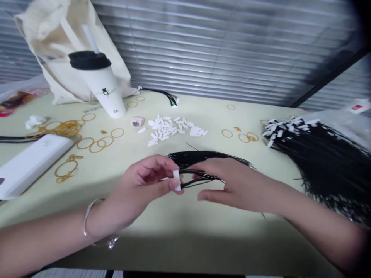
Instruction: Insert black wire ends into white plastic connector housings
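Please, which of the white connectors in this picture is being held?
The white connector pinched in the left hand, with black wires at its right side. The other connectors are not held; many lie in a loose pile on the table.

On the surface's point(197, 235) left, a cup point(101, 83) is set before a bag point(62, 87). Small blocks point(160, 127) are piled in the middle, with rubber bands point(68, 127) left and right of them. Before the blocks, a wire bundle point(188, 156) is laid. More wires point(333, 158) are heaped far right.
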`<state>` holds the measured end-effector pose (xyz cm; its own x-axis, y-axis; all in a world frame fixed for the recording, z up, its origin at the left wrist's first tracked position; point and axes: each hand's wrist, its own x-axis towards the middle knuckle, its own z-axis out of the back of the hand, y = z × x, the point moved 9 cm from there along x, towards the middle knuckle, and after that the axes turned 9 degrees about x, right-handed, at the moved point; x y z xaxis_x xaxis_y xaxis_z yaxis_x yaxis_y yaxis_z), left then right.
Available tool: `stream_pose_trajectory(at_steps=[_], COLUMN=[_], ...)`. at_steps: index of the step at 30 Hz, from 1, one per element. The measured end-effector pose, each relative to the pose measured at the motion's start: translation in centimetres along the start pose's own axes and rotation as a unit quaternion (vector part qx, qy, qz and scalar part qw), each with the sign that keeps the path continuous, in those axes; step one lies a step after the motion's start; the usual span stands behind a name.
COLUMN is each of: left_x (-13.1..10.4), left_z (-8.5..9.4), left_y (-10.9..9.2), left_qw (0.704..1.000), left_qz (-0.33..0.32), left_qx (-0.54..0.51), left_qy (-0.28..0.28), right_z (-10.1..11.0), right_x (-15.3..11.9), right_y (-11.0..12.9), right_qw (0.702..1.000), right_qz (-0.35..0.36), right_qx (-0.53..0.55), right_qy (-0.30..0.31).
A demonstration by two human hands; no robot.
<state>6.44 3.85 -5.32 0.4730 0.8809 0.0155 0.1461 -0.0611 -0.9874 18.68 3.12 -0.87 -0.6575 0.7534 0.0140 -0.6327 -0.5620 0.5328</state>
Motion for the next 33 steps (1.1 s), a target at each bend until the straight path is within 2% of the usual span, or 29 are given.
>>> stream_pose_trajectory(at_steps=[1, 4, 6, 10, 13, 16, 20, 25, 28, 33], left_x=[0.1, 0.5, 0.7, 0.4, 0.7, 1.3, 2.0, 2.2, 2.4, 2.4], left_z=[-0.1, -0.8, -1.3, -1.1, -0.8, 0.2, 1.3, 1.6, 1.8, 1.2], left_y=[-0.8, -3.0, -5.0, -10.8, -12.4, -12.5, -11.0, -9.1, -8.2, -7.1], left_qw=[1.000, 0.996, 0.991, 0.977, 0.977, 0.978, 0.981, 0.986, 0.987, 0.990], left_qz=[-0.008, 0.000, 0.009, -0.103, -0.130, -0.158, -0.154, -0.140, -0.139, -0.135], left_qx=[-0.015, -0.080, -0.121, -0.163, -0.149, -0.103, -0.077, -0.049, -0.040, -0.021], left_qy=[-0.010, -0.035, -0.049, -0.088, -0.082, -0.088, -0.090, -0.078, -0.065, -0.039], right_z=[0.5, 3.6, 5.3, 6.4, 7.1, 7.8, 7.6, 7.2, 7.1, 7.2], right_x=[-0.6, -2.3, -3.2, -4.3, -5.3, -6.2, -6.5, -7.7, -9.5, -13.3], right_y=[0.3, 0.7, 0.3, -0.9, -1.3, -1.8, -3.1, -4.1, -3.7, -1.3], right_qw=[1.000, 0.995, 0.991, 0.991, 0.988, 0.981, 0.976, 0.966, 0.959, 0.943], right_qz=[-0.014, -0.044, -0.060, -0.085, -0.075, -0.071, -0.074, -0.076, -0.065, -0.024], right_qx=[-0.006, -0.013, -0.023, -0.037, -0.047, -0.080, -0.119, -0.159, -0.176, -0.214], right_qy=[-0.003, -0.087, -0.116, -0.092, -0.123, -0.163, -0.166, -0.191, -0.213, -0.254])
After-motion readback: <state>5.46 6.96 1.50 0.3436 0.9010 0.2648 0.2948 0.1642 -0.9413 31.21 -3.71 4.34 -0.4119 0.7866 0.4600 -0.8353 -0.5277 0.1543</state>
